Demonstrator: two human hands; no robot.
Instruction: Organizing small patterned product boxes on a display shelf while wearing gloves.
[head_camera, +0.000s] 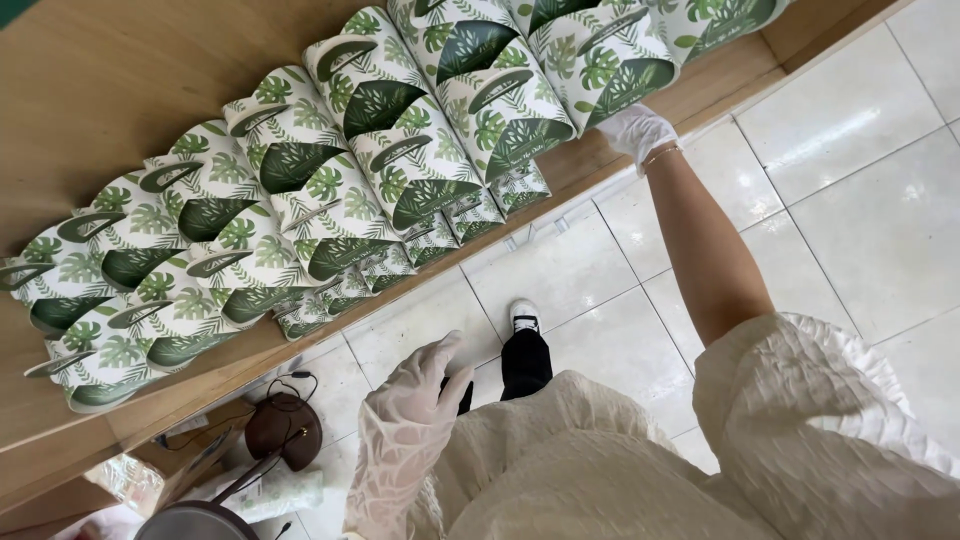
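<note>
1. Head view: leaf-printed boxes (330, 190) stand in tight rows on the wooden shelf (120, 100), far left.
2. The gloved right hand (636, 130) touches an end box (610, 70); I cannot tell its grip.
3. A hard push could topple neighbouring boxes.
4. The left hand (425, 385) hangs open, empty.

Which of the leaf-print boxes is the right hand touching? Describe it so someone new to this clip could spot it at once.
Find the long wooden shelf running diagonally across the top, lined with rows of white gift boxes printed with green leaves. Follow the front row to its right end, where the gloved right hand rests against the touched box. Unlike its neighbours, it alone has a hand at its lower corner.
</note>
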